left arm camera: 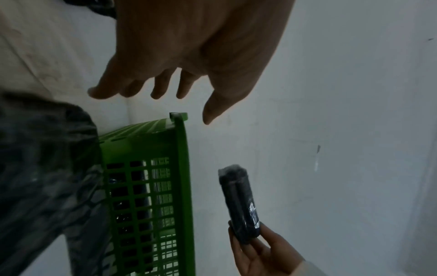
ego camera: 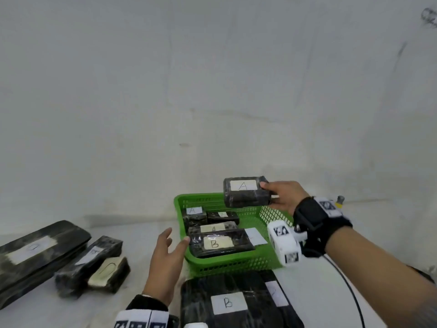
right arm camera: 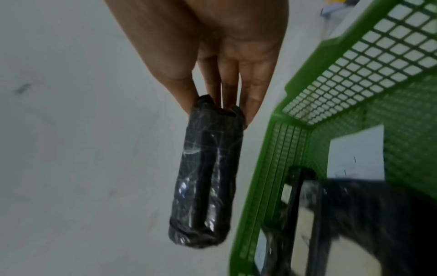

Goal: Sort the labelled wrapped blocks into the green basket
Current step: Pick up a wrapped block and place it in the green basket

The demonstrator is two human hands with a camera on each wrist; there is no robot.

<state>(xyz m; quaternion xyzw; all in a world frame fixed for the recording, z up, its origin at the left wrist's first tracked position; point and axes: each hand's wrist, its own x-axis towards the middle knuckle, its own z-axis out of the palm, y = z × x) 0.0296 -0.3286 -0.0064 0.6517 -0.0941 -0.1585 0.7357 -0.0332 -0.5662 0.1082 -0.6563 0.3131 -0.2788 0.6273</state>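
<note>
My right hand [ego camera: 280, 197] pinches a black wrapped block labelled A [ego camera: 246, 191] by its end, in the air above the far right of the green basket [ego camera: 236, 262]. In the right wrist view the block [right arm camera: 205, 177] hangs from thumb and fingers [right arm camera: 250, 97] beside the basket [right arm camera: 295, 84]. My left hand [ego camera: 169, 252] hovers open at the basket's left wall, holding nothing. In the left wrist view its fingers [left arm camera: 163, 87] spread over the basket's corner [left arm camera: 179, 119]. Inside the basket lie blocks marked A [ego camera: 194, 215] and a long one marked B [ego camera: 220, 243].
On the white table to the left lie a long wrapped block [ego camera: 35, 254], a medium one [ego camera: 89, 261] and a small one with a pale label [ego camera: 108, 274]. A wide block marked B [ego camera: 236, 304] lies in front of the basket. A white wall stands close behind.
</note>
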